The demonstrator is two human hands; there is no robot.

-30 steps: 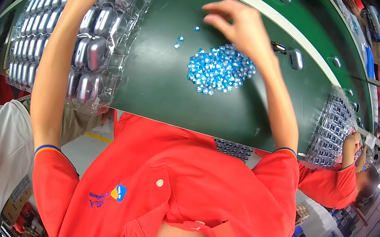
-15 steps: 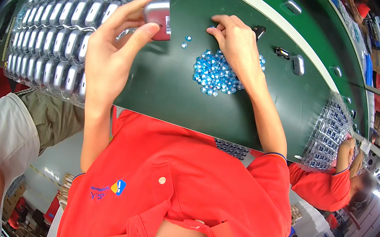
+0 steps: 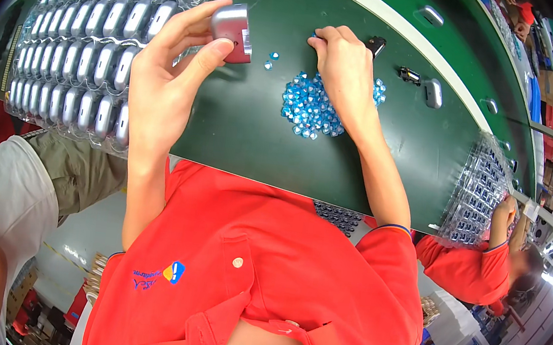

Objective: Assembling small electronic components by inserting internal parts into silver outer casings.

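My left hand (image 3: 179,69) grips a rounded silver-grey case (image 3: 232,31) between thumb and fingers, raised above the green table. One flat face of the case looks dark red, and a small pale label sits on its side. My right hand (image 3: 343,64) is closed in a pinch at the far side of a heap of small shiny blue pieces (image 3: 314,112). A speck of blue shows at its fingertips, so it appears to hold one small blue piece. Two loose blue pieces (image 3: 274,56) lie between the hands.
Clear plastic trays (image 3: 64,56) of similar silver cases stand at the left. Black parts (image 3: 409,75) and a silver case (image 3: 434,94) lie right of my hand, before a white rail (image 3: 459,98). Another tray (image 3: 475,195) is at the right, beside a co-worker (image 3: 470,269) in red.
My right hand has shifted slightly right and nearer, its fingers still pinched. My left hand has moved slightly right and nearer with the case.
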